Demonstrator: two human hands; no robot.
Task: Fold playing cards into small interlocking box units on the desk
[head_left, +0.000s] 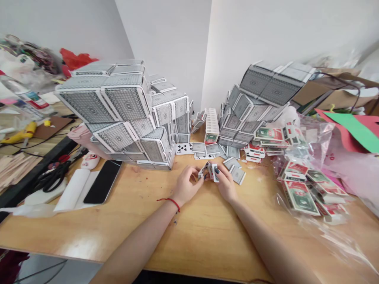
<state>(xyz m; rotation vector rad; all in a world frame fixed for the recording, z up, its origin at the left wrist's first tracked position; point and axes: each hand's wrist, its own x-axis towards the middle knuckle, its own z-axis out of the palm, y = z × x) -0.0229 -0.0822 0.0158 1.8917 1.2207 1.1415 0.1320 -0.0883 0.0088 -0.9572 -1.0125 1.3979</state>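
My left hand (188, 184) and my right hand (226, 183) come together over the middle of the table, closed around folded playing cards (209, 171). Thumb and fingers of each hand pinch a card; how the pieces join is too small to tell. A red cord bracelet (173, 202) circles my left wrist. Just beyond my hands lie loose playing cards (213, 149), most face down, with a club card (184, 148) face up. To the left stands a tall stack of blocks made from grey-backed cards (118, 102); a second stack (245, 106) rises on the right.
A black phone (103, 182), scissors (56, 171) and a yellow glue gun (22, 133) are at the left. Card boxes (300, 197) and clear plastic wrap (319, 236) spread over the right side. An upright row of white card pieces (211, 122) stands between the stacks, near the wall.
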